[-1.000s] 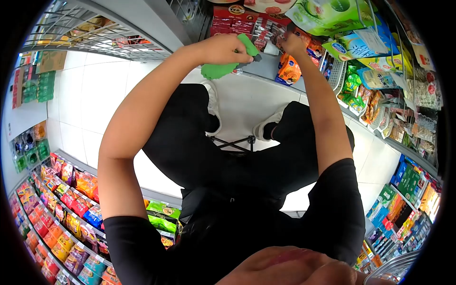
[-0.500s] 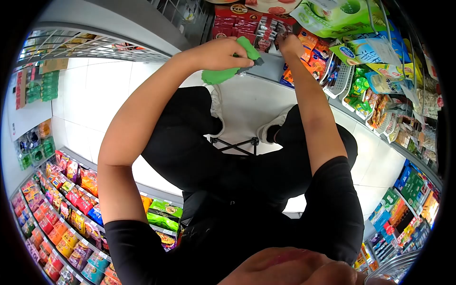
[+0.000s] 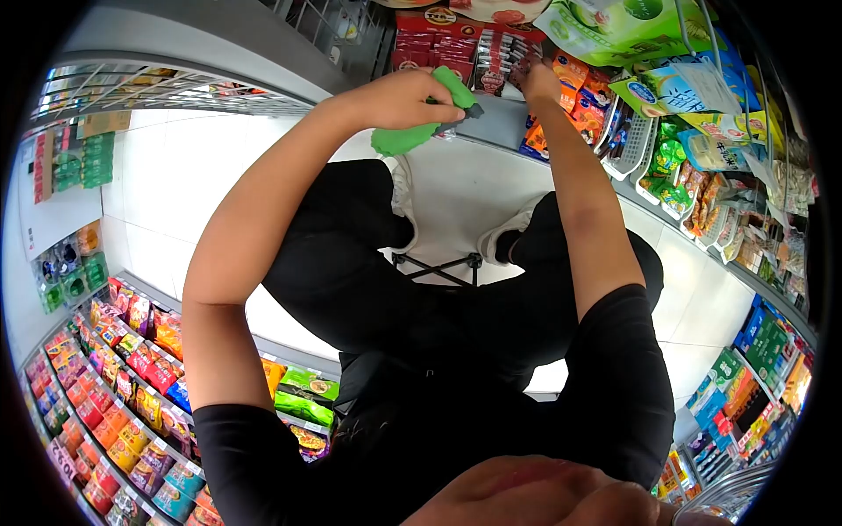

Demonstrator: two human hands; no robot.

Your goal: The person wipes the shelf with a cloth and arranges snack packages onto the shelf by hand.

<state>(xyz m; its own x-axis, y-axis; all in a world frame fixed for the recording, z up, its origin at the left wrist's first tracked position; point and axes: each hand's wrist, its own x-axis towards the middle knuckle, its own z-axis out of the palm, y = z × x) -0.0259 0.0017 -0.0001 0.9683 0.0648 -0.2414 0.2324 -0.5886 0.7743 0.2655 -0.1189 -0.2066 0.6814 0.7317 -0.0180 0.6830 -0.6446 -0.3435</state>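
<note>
In my left hand is a green cloth with a dark grey patch, pinched between thumb and fingers. The cloth hangs at the front edge of the shelf. Further right, my right hand reaches into the shelf with its fingers curled onto small silver-and-red packets. Its fingertips are partly hidden among them, so the exact packet is hard to make out. Dark red packets stand left of these, and orange snack packs lie just right of my right hand.
White baskets with snacks line the shelf to the right. Large green and blue bags stand above. A wire rack is at upper left. Below me is a folding stool. Shelves of snack packs fill the lower left.
My right hand has shifted slightly right and down, and more of the silver packets show in a neat stack. My left hand with the cloth has barely moved.
</note>
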